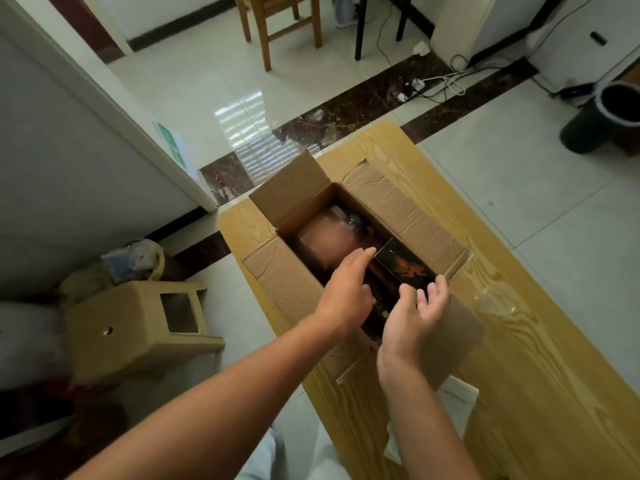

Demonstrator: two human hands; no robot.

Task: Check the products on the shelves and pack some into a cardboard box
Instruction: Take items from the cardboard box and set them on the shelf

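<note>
An open cardboard box stands on a wood-grain table, its flaps spread outward. A black packet with orange print lies tilted in the box's near right part. My left hand reaches into the box, its straight index finger touching the packet's upper left edge. My right hand is palm up at the near rim, relaxed fingertips against the packet's near edge. Deeper inside lie a brown item and something clear, both blurred.
A beige plastic stool and a bag of rubbish sit on the floor to the left. A dark bin stands at the far right. A wooden chair and floor cables lie beyond the table. White paper lies under the box's near flap.
</note>
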